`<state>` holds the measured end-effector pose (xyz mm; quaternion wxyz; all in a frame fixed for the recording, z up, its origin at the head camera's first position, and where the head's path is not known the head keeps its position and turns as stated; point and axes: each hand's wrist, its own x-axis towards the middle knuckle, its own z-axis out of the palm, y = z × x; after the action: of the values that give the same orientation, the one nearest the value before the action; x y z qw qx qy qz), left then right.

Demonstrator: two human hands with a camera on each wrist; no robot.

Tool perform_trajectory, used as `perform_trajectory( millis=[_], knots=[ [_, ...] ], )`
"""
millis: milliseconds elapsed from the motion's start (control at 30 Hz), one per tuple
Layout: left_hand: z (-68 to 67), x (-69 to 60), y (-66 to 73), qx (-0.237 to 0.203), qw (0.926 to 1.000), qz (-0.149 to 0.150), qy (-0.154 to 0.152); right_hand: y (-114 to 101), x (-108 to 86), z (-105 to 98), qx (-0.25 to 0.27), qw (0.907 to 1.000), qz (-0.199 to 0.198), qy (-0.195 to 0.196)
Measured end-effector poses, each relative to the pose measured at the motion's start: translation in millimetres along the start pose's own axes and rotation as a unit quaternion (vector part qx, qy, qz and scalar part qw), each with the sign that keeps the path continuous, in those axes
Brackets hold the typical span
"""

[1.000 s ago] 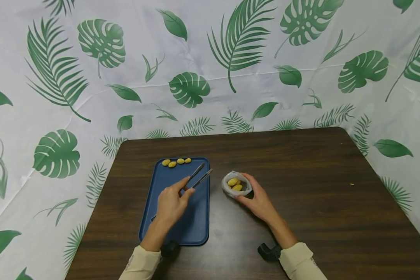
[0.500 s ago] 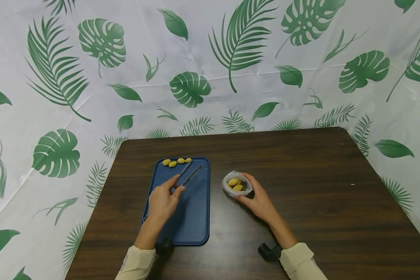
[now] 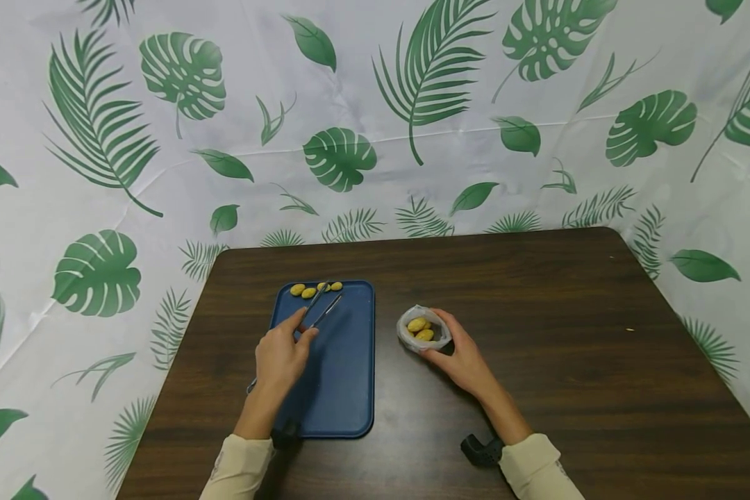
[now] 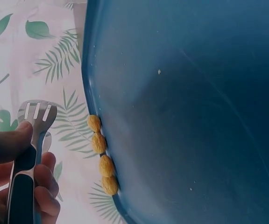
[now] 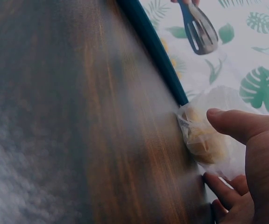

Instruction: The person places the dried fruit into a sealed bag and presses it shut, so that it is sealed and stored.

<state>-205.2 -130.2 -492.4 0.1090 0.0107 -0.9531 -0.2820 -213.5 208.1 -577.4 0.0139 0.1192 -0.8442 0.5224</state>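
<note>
In the head view my left hand (image 3: 280, 357) holds metal tongs (image 4: 24, 186) with dark grips and slotted ends, their arms apart with nothing between them. The tongs are above the far part of a blue tray (image 3: 340, 389); one tip overlaps the row of yellow-brown, wrinkled oval nut-like pieces (image 4: 98, 143) along its far rim. In the left wrist view a space separates tongs and pieces. On the table, my right hand (image 3: 465, 357) grips the side of a small clear plastic bag (image 5: 225, 100), thumb and fingers around it. Several similar pieces (image 3: 419, 325) lie inside its open mouth.
A dark wood-grain table (image 3: 537, 298) carries tray and bag, the bag just right of the tray. Behind stands a white cloth (image 3: 256, 69) printed with green leaves. A small pale crumb (image 3: 630, 329) lies on the right of the table.
My left hand has moved left across the tray with the tongs, from near its right edge to the row of pieces. My right hand and the bag have stayed put.
</note>
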Motion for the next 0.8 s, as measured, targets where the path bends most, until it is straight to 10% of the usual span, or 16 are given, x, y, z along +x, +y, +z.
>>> perform_trajectory(
  millis=[800],
  knots=[
    [-1.2,23.4,-29.4,0.068,0.9971,-0.033,-0.005,0.0,-1.0,-0.2,-0.005,1.0,0.0,0.002]
  ],
)
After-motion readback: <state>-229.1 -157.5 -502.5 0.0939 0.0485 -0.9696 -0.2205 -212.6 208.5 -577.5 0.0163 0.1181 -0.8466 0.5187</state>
